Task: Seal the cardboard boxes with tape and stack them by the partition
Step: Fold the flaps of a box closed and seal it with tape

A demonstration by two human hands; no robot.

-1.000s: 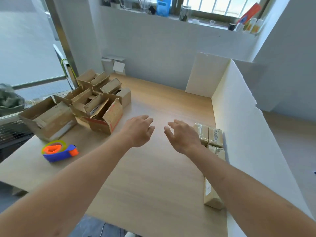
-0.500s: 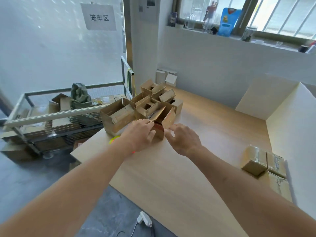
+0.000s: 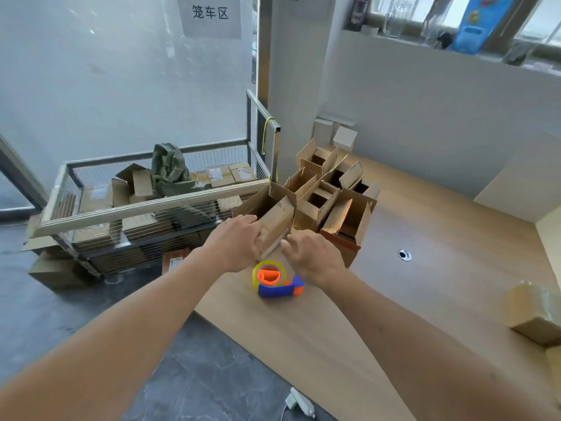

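Note:
A cluster of open cardboard boxes [image 3: 331, 189] stands at the table's far left corner. The nearest one, a long open box [image 3: 274, 215], lies at the table edge. My left hand [image 3: 238, 243] touches its left side with relaxed fingers. My right hand [image 3: 314, 258] reaches its near right corner with spread fingers and holds nothing. A blue and orange tape dispenser [image 3: 276, 281] lies on the table just below both hands. Taped boxes [image 3: 531, 312] sit at the right by the white partition [image 3: 522, 180].
A wire cage cart [image 3: 130, 214] full of boxes and a green cloth stands left of the table. A cable hole [image 3: 404, 255] is in the wooden table [image 3: 409, 299]. A power plug [image 3: 299, 402] lies on the grey floor. The window sill holds bottles.
The view has swung left, away from the partition. Both hands moved from mid-table to the long open box at the left edge, and the tape dispenser now shows beneath them.

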